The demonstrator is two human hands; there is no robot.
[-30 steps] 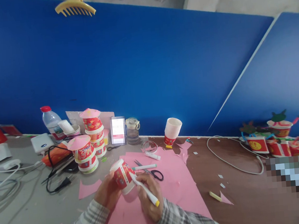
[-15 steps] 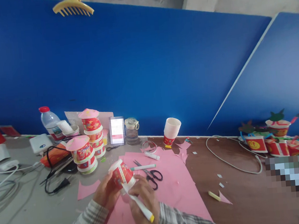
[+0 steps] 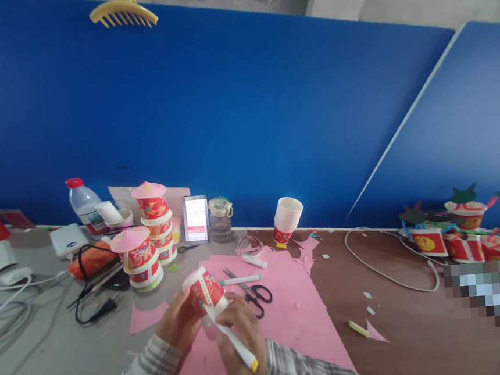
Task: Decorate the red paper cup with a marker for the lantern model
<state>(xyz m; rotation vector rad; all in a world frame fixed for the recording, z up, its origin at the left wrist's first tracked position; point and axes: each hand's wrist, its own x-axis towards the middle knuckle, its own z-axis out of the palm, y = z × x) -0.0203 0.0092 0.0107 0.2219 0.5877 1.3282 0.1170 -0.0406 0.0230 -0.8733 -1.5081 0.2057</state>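
Note:
My left hand (image 3: 179,323) is wrapped round a red and white paper cup (image 3: 205,292), held on its side above a large pink paper sheet (image 3: 288,318). My right hand (image 3: 239,343) grips a white marker with a yellow end (image 3: 232,338), its tip resting against the cup's side. Black-handled scissors (image 3: 251,289) and a second white marker (image 3: 239,280) lie on the pink sheet just behind the cup.
Stacked red cups with pink lids (image 3: 145,249) stand at the left, beside a water bottle (image 3: 83,205), a jar (image 3: 220,218) and black cables (image 3: 90,289). A stack of white cups (image 3: 286,219) leans at the back. Decorated cups (image 3: 451,234) and a white cable (image 3: 388,269) are on the right.
My right hand has pulled back toward me and to the left with the marker, its tip sliding down the cup's side. The cup and my left hand have barely shifted.

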